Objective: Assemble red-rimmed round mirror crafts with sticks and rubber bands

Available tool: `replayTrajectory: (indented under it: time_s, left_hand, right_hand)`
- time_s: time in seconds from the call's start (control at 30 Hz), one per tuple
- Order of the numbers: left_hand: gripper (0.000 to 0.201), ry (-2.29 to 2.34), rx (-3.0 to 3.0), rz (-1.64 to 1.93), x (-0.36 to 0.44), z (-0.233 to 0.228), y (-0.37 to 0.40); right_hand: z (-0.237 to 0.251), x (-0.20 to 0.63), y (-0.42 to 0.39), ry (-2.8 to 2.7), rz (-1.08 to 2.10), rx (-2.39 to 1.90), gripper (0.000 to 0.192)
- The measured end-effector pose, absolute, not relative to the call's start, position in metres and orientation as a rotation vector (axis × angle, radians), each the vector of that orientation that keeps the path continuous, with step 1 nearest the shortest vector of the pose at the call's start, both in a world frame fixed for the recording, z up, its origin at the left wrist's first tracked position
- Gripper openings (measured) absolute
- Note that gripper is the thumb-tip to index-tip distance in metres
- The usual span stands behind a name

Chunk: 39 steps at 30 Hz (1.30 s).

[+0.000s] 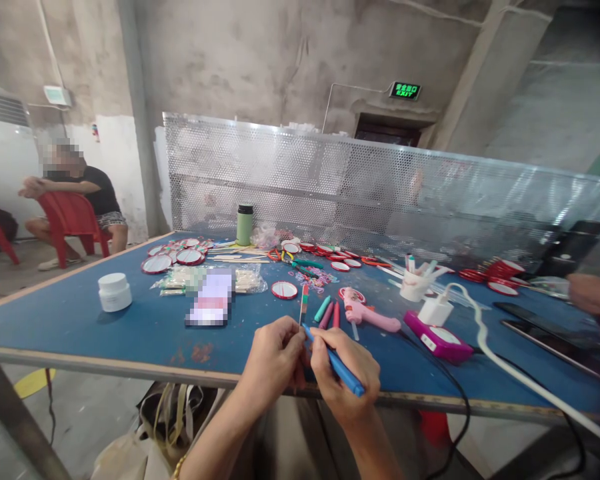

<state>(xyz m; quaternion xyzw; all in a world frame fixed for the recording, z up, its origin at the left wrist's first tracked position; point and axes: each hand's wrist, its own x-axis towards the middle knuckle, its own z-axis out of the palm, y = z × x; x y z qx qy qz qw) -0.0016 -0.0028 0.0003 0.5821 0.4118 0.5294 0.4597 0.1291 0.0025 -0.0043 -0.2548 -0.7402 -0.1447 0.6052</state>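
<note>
At the table's front edge my left hand [275, 353] is closed around the lower end of a thin flat stick [304, 303] with red, green and orange bands on it. My right hand [347, 373] grips a blue marker pen [344, 373], its tip touching or very near the stick beside my left fingers. Just beyond lie a teal marker [323, 309], a purple marker [326, 315] and a red marker [337, 315]. A pink hot glue gun [370, 313] rests to their right. Behind my left hand lies a round red-rimmed disc [285, 290].
Left are a white jar [115, 292], a phone [211, 297] and bagged sticks [250, 279]. A green bottle [245, 225] stands behind. Right are a pen cup [415, 283], a purple power strip [437, 335] with cables, and another person's hand [587, 293]. A mesh panel [290, 180] borders the table.
</note>
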Motion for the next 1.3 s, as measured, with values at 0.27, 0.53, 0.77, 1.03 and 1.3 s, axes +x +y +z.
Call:
replayTrajectory:
  time_s: [0.27, 0.53, 0.77, 1.03, 1.3]
  left_hand:
    - [0.023, 1.023, 1.417, 1.292, -0.0018, -0.0005, -0.0035]
    - [0.022, 0.991, 1.417, 1.299, -0.0017, -0.0021, -0.0018]
    - [0.022, 1.012, 1.418, 1.301, -0.0022, -0.0014, -0.0025]
    - [0.021, 1.033, 1.428, 1.3, -0.0019, -0.0018, -0.0021]
    - [0.021, 1.008, 1.425, 1.307, -0.0021, -0.0017, -0.003]
  right_hand:
    - [-0.004, 0.129, 0.0024, -1.707, -0.345, -0.584, 0.015]
    - [-0.0041, 0.1293, 0.0014, -1.694, -0.369, -0.589, 0.014]
    - [-0.0033, 0.1291, 0.0008, -1.699, -0.364, -0.587, 0.014]
    - [-0.0036, 0.1291, 0.0007, -1.745, -0.314, -0.588, 0.015]
    - [-0.0066, 0.1301, 0.0012, -1.734, -0.337, -0.599, 0.013]
